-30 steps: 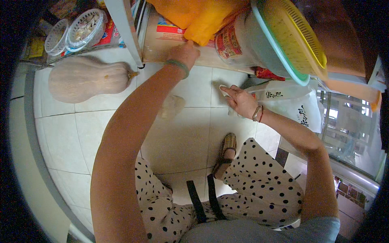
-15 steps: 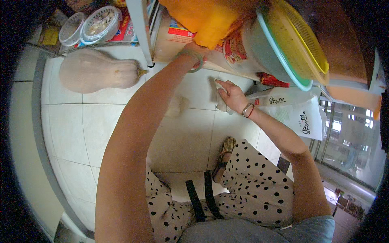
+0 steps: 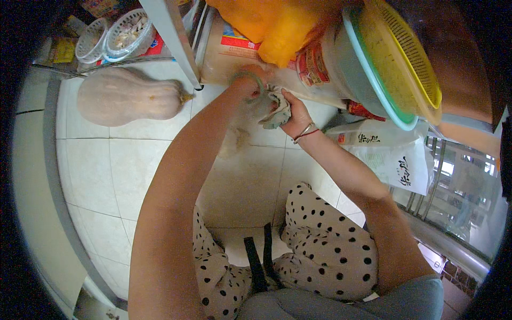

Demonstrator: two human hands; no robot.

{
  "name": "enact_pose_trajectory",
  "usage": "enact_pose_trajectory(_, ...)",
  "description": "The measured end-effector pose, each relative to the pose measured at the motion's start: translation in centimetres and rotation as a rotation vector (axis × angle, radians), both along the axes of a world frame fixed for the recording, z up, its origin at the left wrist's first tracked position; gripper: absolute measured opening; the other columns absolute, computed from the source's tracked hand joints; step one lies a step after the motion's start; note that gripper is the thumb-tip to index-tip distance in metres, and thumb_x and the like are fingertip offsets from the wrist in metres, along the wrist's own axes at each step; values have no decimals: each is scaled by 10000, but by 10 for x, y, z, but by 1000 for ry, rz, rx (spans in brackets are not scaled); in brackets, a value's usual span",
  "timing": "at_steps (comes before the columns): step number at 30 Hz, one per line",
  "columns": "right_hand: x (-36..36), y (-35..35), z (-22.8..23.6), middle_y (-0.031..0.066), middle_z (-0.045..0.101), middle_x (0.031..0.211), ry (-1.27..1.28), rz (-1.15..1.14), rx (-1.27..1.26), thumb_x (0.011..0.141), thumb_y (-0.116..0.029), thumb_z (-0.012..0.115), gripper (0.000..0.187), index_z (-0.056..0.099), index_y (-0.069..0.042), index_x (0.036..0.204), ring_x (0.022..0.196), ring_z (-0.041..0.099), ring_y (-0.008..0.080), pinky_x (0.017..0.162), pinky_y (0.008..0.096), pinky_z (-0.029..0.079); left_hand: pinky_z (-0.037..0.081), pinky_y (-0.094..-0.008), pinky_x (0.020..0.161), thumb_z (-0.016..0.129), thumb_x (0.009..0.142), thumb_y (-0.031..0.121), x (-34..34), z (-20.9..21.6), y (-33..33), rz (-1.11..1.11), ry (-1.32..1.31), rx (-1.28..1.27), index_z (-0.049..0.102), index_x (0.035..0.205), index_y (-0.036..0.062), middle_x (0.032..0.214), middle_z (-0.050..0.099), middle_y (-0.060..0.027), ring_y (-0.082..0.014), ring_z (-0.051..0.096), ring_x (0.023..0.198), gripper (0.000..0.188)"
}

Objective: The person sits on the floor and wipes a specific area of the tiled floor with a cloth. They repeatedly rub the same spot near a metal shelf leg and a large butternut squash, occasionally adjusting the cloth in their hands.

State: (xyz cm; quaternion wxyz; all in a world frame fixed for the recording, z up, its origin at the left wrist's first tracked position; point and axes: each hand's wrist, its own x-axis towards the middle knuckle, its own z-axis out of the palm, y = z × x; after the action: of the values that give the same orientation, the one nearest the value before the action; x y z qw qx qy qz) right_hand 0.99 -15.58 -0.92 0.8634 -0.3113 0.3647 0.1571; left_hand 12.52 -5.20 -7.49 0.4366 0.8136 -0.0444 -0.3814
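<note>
A crumpled greyish-white cloth (image 3: 277, 109) is gripped in my right hand (image 3: 296, 114), just above the tiled floor. My left hand (image 3: 257, 79), with a pale green bangle at its wrist, is close beside the cloth. Blur and the angle hide its fingers, so I cannot tell whether they touch the cloth. Above both hands hangs a bright orange cloth or bag (image 3: 277, 34), in front of a cardboard box (image 3: 221, 50).
A large tan squash (image 3: 128, 97) lies on the floor at left, below white baskets (image 3: 128, 34). A metal shelf leg (image 3: 173, 40) stands near it. At right are stacked plastic basins (image 3: 373, 69), a white printed bag (image 3: 397, 160) and a glass-fronted rack (image 3: 464, 186).
My right hand has moved left and slightly up with the cloth, up to my left hand. The left hand has come down a little from the orange cloth. My right foot is now hidden.
</note>
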Motion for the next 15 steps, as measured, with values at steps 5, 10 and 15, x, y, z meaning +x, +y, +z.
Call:
enact_pose_trajectory(5,-4,-2,0,37,599,871,19,-93,62,909,-259,486,206,555,-106,1028,745,560,174,713,326,478,468,-390,710,511,825,442,0,5,-19,-182,-299,137,653,847,23,798,641,-162,-283,616,726,443)
enact_pose_trajectory(10,1,0,-55,42,608,916,-53,-63,43,922,-221,459,206,552,-90,1051,819,573,187,781,329,474,459,-418,813,503,820,437,-7,-57,-14,91,-388,21,645,922,0,964,632,-202,-337,609,892,471)
enact_pose_trajectory(15,-1,-2,-51,50,613,968,-102,-76,-159,926,-218,457,210,551,-84,1057,901,580,205,828,351,466,473,-397,738,525,817,478,-11,8,3,-27,-225,41,658,844,45,821,644,-145,-289,610,757,455)
